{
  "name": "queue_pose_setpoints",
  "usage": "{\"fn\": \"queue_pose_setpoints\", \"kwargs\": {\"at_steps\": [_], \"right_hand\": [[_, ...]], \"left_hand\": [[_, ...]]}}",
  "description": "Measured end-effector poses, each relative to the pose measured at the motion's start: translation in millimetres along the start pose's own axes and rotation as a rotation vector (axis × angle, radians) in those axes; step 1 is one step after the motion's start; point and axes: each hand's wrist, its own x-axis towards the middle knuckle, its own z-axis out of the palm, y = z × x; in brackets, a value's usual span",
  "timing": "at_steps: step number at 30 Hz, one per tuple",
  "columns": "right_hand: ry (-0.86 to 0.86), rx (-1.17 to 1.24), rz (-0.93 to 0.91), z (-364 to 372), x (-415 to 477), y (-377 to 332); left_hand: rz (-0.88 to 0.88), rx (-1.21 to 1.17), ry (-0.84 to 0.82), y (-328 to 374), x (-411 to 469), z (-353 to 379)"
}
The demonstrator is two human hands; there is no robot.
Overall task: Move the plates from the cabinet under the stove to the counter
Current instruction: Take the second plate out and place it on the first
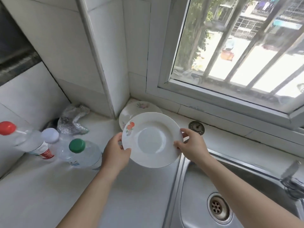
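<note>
A white plate with a fruit print on its rim (152, 139) is held above the counter (49, 186), between both hands. My left hand (116, 153) grips its left edge, thumb on top. My right hand (191, 148) grips the right edge the same way. Behind it, in the corner under the window, a second plate with a flower print (138, 107) lies on the counter, partly hidden by the held plate.
Three plastic bottles stand at the left: red cap (7, 128), white cap (50, 135), green cap (77, 145). A silvery scrubbing cloth (72, 122) lies behind them. A steel sink (218, 206) fills the lower right, with a tap (292, 175) at its edge.
</note>
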Motion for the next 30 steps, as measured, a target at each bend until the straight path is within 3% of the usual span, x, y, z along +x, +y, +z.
{"fn": "queue_pose_setpoints", "kwargs": {"at_steps": [8, 30], "right_hand": [[-0.033, -0.059, -0.046, 24.2, 63.4, -4.2], [-0.086, -0.08, -0.005, 51.4, 113.2, 2.4]], "left_hand": [[-0.041, 0.068, 0.088, -13.8, 60.6, 17.6], [-0.054, 0.13, 0.074, -28.5, 104.0, 25.1]]}}
